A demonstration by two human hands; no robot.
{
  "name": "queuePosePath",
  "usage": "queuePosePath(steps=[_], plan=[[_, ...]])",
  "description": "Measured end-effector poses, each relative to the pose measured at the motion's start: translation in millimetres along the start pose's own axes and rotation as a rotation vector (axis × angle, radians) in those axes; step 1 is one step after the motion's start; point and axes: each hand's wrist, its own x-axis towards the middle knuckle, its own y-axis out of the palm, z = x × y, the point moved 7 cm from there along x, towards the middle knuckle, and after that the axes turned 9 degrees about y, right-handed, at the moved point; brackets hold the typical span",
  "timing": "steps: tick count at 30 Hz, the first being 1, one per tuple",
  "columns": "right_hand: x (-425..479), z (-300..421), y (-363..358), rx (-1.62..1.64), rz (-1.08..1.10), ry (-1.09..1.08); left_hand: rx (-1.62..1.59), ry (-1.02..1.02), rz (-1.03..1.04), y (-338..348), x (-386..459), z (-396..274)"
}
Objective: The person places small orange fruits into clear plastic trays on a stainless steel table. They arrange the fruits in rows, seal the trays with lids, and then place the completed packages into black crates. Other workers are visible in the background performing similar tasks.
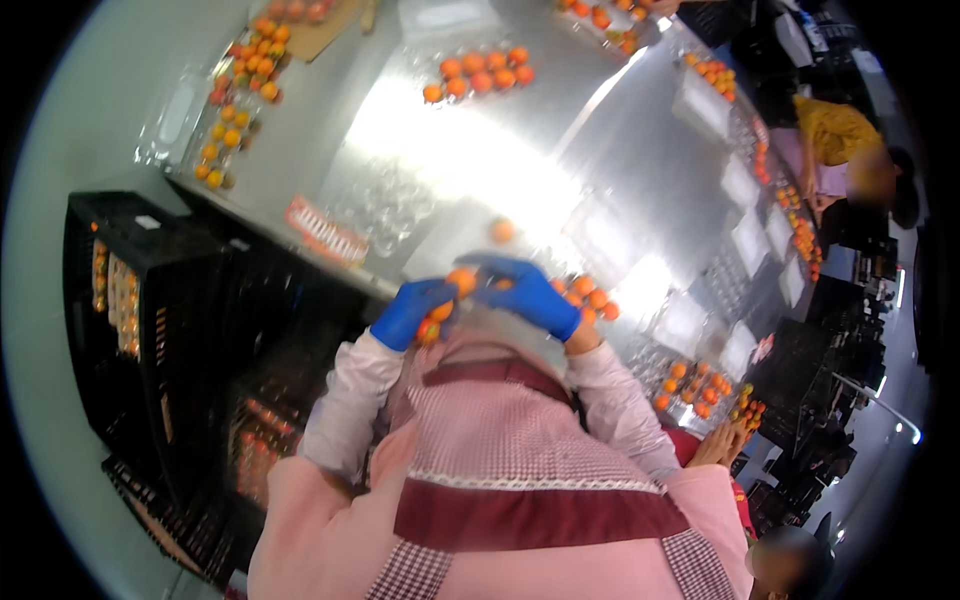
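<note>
My left hand (412, 311), in a blue glove, holds several orange-red tomatoes (438, 310) close to my apron. Beside it on the right, my right hand (525, 292), also gloved in blue, has its fingers spread towards an orange tomato (461, 281) between the hands; a smaller bit of orange shows at its fingers, and whether it grips that is unclear. A single tomato (502, 230) lies beyond the hands on the metal table. Right of my right hand, several tomatoes (583, 286) sit in a group, partly hidden by that hand.
Clear plastic trays (394, 202) and a red-and-white printed strip (327, 231) lie on the metal table (300, 142). Farther off stands a tray of tomatoes (480, 75). Black crates (150, 322) stand at the left. At the right are co-workers' hands (720, 444) and a person in yellow (836, 131).
</note>
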Motion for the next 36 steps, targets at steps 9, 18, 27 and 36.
queuePosePath(steps=[9, 18, 27, 36], plan=[[37.7, 6.5, -42.4, -0.214, -0.258, -0.058, -0.182, -0.011, -0.059, 0.0, 26.0, 3.8], [164.2, 78.9, -124.7, -0.403, -0.577, -0.181, -0.213, -0.035, -0.312, -71.5, 39.2, 38.0], [317.6, 127.2, -118.2, -0.85, -0.523, -0.261, -0.255, -0.025, -0.382, -90.7, 38.3, 44.9], [234.3, 117.7, -106.4, -0.778, -0.4, -0.284, -0.171, 0.049, -0.296, -79.8, 34.0, 31.3]])
